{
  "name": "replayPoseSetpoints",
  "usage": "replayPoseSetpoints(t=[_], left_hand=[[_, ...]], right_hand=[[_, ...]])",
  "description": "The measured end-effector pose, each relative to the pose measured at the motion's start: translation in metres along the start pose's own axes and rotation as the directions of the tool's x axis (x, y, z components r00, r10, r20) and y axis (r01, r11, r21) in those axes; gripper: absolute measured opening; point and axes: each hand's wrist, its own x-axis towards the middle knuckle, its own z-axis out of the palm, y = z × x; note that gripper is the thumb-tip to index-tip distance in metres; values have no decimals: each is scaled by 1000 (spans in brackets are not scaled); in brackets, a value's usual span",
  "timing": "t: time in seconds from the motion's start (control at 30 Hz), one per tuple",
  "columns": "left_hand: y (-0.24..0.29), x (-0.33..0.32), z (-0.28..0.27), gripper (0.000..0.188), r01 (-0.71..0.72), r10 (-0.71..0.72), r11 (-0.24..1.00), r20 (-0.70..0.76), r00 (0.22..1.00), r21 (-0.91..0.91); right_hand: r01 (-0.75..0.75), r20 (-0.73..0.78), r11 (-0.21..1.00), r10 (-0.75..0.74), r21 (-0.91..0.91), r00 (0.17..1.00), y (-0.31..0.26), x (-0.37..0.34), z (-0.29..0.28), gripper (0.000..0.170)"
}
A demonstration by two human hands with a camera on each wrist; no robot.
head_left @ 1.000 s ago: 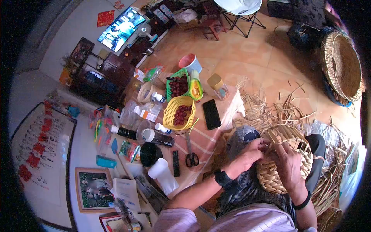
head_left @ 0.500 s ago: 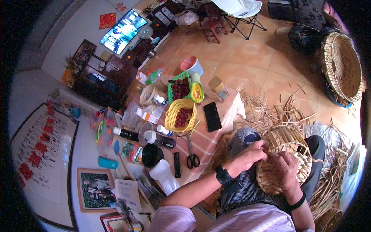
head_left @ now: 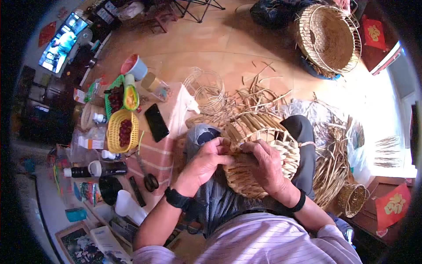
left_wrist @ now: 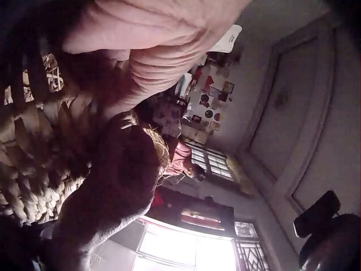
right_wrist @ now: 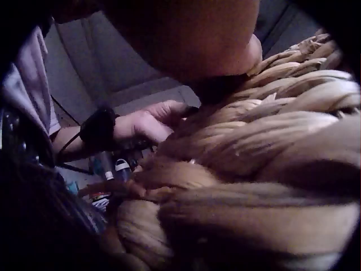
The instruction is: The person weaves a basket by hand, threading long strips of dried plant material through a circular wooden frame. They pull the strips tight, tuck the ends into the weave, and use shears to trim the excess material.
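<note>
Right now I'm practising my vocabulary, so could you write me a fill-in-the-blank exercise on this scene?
The fruit basket nearer the black phone is coloured ____. The two-handled cutting tool is a pair of ____. The left hand and right hand both touch the partly woven ____. The band on the right wrist is coloured ____.

Missing words: yellow; scissors; basket; black.

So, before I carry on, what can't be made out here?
What the left hand's fingers pinch: head view, too small.
Right hand's fingertips: right wrist view, dark shadow.
Underside of the light-brown woven basket: head view, hidden by its wall.
Print on the white-and-orange box: head view, too small.
Wood-framed photo's lower part: head view, cut by bottom edge.
</note>
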Motion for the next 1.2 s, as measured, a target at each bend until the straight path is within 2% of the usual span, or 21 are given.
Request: replayPoseSetpoints(t=[0.07, 0.17, 0.27, 0.37, 0.47, 0.57, 0.67, 0.77, 0.83, 0.9, 0.97, 1.0, 1.1, 1.2], left_hand=[[0, 1, -2, 63, 26, -26, 1000, -12, 1000, -17], [2, 3, -5, 65, 51, -51, 999, 18, 999, -5], [3, 4, -11, 63, 112, -114, 993, 54, 992, 27], [17, -1, 2, 60, 92, -94, 991, 27, 995, 94], [20, 1, 2, 60, 102, -107, 993, 68, 992, 66], [10, 6, -5, 58, 60, -72, 986, 75, 995, 155], [9, 1, -1, 56, 31, -46, 967, 54, 998, 255], [-1, -4, -3, 52, -79, 69, 969, 50, 996, 235], [-5, -5, -4, 50, -83, 73, 965, 49, 996, 249], [-5, -4, -6, 49, -99, 90, 984, 70, 994, 146], [-4, -11, 0, 50, -118, 114, 983, 31, 993, 143], [-4, -13, 1, 50, -116, 113, 990, 44, 993, 84], [-13, -12, 3, 46, -186, 185, 974, 18, 983, 131], [-22, -12, 8, 41, -341, 365, 906, -58, 929, 250]], right_hand=[[-26, -11, 997, 27, 67, 1000, -8, 5, -8, 36], [-33, 28, 999, 33, 22, 999, -8, 3, -9, 33], [55, 51, 998, -57, 29, 997, -10, 6, -9, 34], [79, 67, 997, -78, -6, 995, 1, 3, -3, 40], [144, 53, 989, -145, 13, 988, -1, 5, -8, 38], [214, 48, 975, -211, -65, 976, -6, 9, -10, 42], [283, 54, 953, -278, -108, 959, -7, 7, -9, 30], [296, 69, 947, -290, -124, 955, -5, 7, -9, 31], [257, 79, 960, -249, -108, 965, -4, 7, -7, 32], [216, 75, 970, -208, -111, 975, -11, 10, -5, 32], [178, 115, 977, -164, -117, 980, -17, 13, -9, 32], [147, 109, 982, -135, -115, 985, -20, 15, -8, 31], [70, 149, 983, -44, -170, 988, -28, 22, -9, 31], [5, 227, 992, 25, -128, 974, -35, 33, -14, 31]])
